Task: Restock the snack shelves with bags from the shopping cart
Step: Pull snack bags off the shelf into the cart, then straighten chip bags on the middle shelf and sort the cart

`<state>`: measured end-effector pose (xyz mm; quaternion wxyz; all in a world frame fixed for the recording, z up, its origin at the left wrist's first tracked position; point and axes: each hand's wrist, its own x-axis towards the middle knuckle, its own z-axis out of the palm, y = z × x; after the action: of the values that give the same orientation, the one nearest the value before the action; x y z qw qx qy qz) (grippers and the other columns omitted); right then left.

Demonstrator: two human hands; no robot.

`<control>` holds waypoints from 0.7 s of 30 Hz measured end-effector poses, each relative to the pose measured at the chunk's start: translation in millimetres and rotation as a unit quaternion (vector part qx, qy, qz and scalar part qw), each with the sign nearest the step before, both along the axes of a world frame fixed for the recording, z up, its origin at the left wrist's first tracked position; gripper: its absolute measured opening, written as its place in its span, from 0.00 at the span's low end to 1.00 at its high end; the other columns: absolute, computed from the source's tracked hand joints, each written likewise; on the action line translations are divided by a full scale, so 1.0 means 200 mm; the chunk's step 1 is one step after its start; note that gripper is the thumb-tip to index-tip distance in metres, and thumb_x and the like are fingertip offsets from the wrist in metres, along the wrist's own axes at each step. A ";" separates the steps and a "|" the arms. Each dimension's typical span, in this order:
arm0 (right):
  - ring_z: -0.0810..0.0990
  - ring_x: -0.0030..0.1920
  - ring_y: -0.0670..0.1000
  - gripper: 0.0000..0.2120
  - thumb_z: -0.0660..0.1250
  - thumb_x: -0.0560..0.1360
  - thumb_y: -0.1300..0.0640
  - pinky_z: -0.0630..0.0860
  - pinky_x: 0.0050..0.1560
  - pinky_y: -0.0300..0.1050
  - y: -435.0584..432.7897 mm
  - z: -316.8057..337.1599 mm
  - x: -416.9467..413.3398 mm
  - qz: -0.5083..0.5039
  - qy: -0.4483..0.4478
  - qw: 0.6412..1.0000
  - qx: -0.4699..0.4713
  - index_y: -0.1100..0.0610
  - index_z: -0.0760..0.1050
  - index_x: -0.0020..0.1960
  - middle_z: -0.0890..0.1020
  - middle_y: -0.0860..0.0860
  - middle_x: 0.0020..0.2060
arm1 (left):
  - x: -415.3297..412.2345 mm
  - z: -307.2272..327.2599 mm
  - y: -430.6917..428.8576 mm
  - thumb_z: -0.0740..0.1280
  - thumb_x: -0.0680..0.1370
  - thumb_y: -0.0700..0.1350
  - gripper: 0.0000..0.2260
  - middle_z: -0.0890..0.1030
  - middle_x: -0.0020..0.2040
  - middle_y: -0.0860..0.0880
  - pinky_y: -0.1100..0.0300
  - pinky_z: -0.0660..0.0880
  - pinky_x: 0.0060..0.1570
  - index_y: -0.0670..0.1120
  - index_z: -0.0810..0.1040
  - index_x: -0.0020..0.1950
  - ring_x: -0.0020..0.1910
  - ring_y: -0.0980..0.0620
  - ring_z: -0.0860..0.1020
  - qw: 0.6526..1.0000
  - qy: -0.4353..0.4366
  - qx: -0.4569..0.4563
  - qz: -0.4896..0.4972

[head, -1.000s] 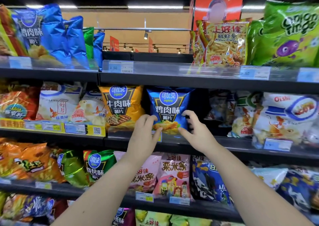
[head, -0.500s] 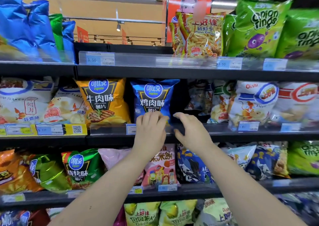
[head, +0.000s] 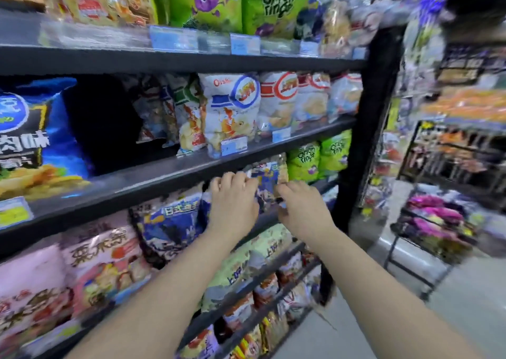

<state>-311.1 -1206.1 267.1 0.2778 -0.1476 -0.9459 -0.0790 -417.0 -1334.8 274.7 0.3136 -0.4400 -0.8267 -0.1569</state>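
The view is blurred. My left hand (head: 232, 203) and my right hand (head: 304, 212) hover side by side in front of the third shelf, fingers loosely curled, nothing visibly in them. Just behind their fingertips stands a blue-and-tan snack bag (head: 269, 175). The blue chicken-flavour chip bag (head: 32, 139) stands upright on the second shelf (head: 164, 177) at far left, a dark gap to its right. The shopping cart (head: 392, 245) stands in the aisle at right, with purple bags (head: 435, 216) in it.
White Oishi bags (head: 232, 112) fill the second shelf's right half. Green onion-ring bags (head: 273, 5) sit on top and further ones (head: 317, 161) lower right. A black upright post (head: 367, 117) ends the shelving. Another rack (head: 465, 139) stands beyond the cart.
My view has swung right toward the aisle and cart. Both hands have come off the blue chicken-flavour bag, which stays on the second shelf, and dropped to the third shelf's level.
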 end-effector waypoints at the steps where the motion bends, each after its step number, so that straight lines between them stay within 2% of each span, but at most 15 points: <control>1: 0.79 0.44 0.61 0.21 0.76 0.62 0.57 0.76 0.40 0.51 0.08 -0.02 0.08 -0.027 -0.015 0.999 -0.010 0.58 0.77 0.53 0.80 0.55 0.42 | 0.05 -0.02 0.10 0.74 0.67 0.44 0.14 0.79 0.50 0.48 0.47 0.69 0.52 0.49 0.81 0.52 0.51 0.42 0.75 1.000 -0.002 -0.004 -0.022; 4: 0.78 0.46 0.60 0.19 0.73 0.66 0.57 0.75 0.41 0.52 0.33 -0.07 0.36 -0.101 -0.038 0.994 -0.029 0.57 0.76 0.56 0.80 0.55 0.45 | 0.23 -0.09 0.44 0.73 0.68 0.46 0.12 0.79 0.49 0.49 0.47 0.70 0.51 0.49 0.80 0.50 0.51 0.43 0.75 0.996 -0.004 -0.005 -0.089; 8: 0.78 0.41 0.61 0.18 0.72 0.62 0.59 0.75 0.37 0.51 0.65 -0.16 0.74 -0.179 -0.032 0.982 -0.048 0.57 0.78 0.52 0.79 0.54 0.40 | 0.56 -0.18 0.89 0.72 0.67 0.46 0.11 0.78 0.47 0.49 0.48 0.67 0.50 0.50 0.80 0.49 0.50 0.43 0.75 0.984 -0.013 -0.025 -0.178; 12: 0.77 0.47 0.59 0.16 0.69 0.68 0.57 0.72 0.41 0.50 1.00 -0.17 1.13 -0.260 -0.038 0.963 -0.054 0.56 0.77 0.56 0.79 0.53 0.44 | 0.92 -0.22 1.36 0.73 0.65 0.46 0.12 0.78 0.45 0.49 0.50 0.65 0.49 0.49 0.80 0.47 0.47 0.43 0.75 0.970 -0.002 -0.032 -0.240; 14: 0.79 0.43 0.60 0.18 0.74 0.63 0.57 0.72 0.37 0.48 1.19 -0.15 1.32 -0.293 -0.038 0.954 -0.045 0.56 0.79 0.52 0.80 0.53 0.41 | 1.10 -0.21 1.58 0.72 0.66 0.46 0.11 0.78 0.46 0.48 0.49 0.68 0.50 0.49 0.79 0.47 0.48 0.43 0.75 0.965 0.004 -0.022 -0.262; 16: 0.80 0.38 0.59 0.19 0.77 0.58 0.58 0.73 0.33 0.48 1.38 -0.14 1.51 -0.315 -0.030 0.947 -0.047 0.56 0.80 0.49 0.80 0.53 0.37 | 1.28 -0.19 1.80 0.70 0.69 0.46 0.12 0.78 0.49 0.48 0.47 0.69 0.54 0.49 0.79 0.52 0.51 0.43 0.75 0.958 -0.012 -0.033 -0.286; 18: 0.80 0.40 0.60 0.19 0.75 0.60 0.59 0.76 0.35 0.51 1.56 -0.14 1.68 -0.334 -0.029 0.940 -0.062 0.56 0.80 0.50 0.80 0.54 0.39 | 1.44 -0.20 2.01 0.67 0.71 0.46 0.13 0.78 0.52 0.48 0.46 0.68 0.56 0.49 0.79 0.55 0.54 0.43 0.74 0.951 -0.034 -0.051 -0.304; 21: 0.77 0.49 0.61 0.18 0.69 0.67 0.58 0.76 0.46 0.55 1.79 -0.16 1.90 -0.361 -0.026 0.930 -0.073 0.56 0.78 0.57 0.80 0.55 0.46 | 1.65 -0.22 2.29 0.71 0.66 0.46 0.13 0.78 0.45 0.48 0.46 0.71 0.51 0.49 0.81 0.49 0.48 0.42 0.76 0.946 -0.039 -0.063 -0.314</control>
<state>69.8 -847.9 234.2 0.1942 -0.4964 -0.8391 -0.1088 -86.1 -876.4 229.8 0.1875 -0.6901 -0.6661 -0.2120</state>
